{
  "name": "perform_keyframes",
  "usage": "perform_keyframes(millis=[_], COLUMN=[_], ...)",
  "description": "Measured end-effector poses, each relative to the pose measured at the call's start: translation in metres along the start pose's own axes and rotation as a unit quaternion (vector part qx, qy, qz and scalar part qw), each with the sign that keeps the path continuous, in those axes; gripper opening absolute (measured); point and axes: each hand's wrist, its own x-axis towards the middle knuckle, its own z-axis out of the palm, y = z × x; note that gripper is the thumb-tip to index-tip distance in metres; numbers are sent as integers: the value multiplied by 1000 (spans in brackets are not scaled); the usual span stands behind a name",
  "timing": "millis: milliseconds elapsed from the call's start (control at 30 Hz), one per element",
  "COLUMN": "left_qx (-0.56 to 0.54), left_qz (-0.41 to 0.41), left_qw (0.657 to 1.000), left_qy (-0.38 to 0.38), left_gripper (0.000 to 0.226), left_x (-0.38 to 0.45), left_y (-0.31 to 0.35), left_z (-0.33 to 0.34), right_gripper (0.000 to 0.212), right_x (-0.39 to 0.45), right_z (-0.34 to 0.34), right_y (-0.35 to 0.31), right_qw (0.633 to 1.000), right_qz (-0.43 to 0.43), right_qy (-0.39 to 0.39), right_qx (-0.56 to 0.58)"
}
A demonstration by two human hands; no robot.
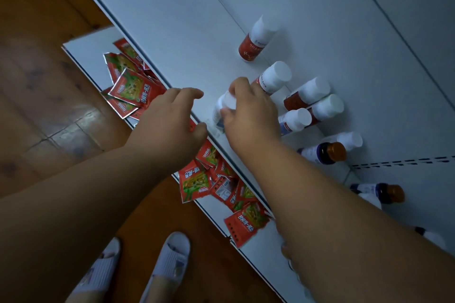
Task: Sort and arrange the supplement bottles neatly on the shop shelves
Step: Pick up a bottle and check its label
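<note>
White-capped bottle [225,106] near shelf [172,19] edge gripped from above by right hand [251,110], fingers curled round it; left hand [172,120] alongside, loosely spread, holding nothing.

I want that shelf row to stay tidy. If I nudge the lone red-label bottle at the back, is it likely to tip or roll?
The red-label bottle looks tall and narrow, so a push near its white cap probably tips it. Its round body would then likely roll on the smooth white shelf.
</note>
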Motion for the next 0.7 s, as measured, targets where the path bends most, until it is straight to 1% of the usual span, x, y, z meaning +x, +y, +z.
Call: perform_keyframes(millis=[67, 133, 233, 333, 367, 433, 500, 533, 567, 633, 667, 700], left_qx=[-5, -31, -83, -112, -136, -169, -170, -168, -166, -161, -155, -146], left_qz=[3, 0, 11, 20, 15, 13, 23, 34, 49, 88, 117, 149], left_qw=[1000, 999, 996, 992, 989, 985, 985, 985, 983, 979, 975, 970], left_qy=[6, 8, 31, 54, 49, 21, -16, -36, -55, -93, -110, -123], left_gripper=[54, 58, 63, 61, 63, 66, 68, 69, 70, 68, 62, 56], left_x=[-5, -20, -57, -103, -121, -154, -185, -199, -211, -235, -246, -256], left_y=[2, 6, 28, 55, 65, 87, 111, 124, 137, 166, 181, 195], left_z=[-10, -28, -67, -114, -130, -161, -186, -197, -207, -222, -227, -230], right_gripper=[31, 28, 24, 19, 16, 15, 17, 14, 12, 15, 19, 22], right_x=[-9, -26, -63, -109, -126, -162, -197, -214, -230, -262, -277, -292], right_z=[-10, -28, -65, -107, -123, -159, -195, -215, -234, -270, -286, -300], right_y=[-6, -19, -43, -72, -81, -99, -113, -119, -123, -126, -126, -125], right_qw=[995, 974, 919, 870, 850, 809, 786, 767, 737, 679, 664, 657], right_qz=[8, 31, 69, 121, 145, 176, 184, 189, 193, 186, 178, 173], right_qy=[11, 8, -19, -37, -38, -37, -25, -11, 7, 38, 54, 75], right_qx=[95, 225, 388, 476, 506, 560, 589, 614, 648, 710, 724, 730])
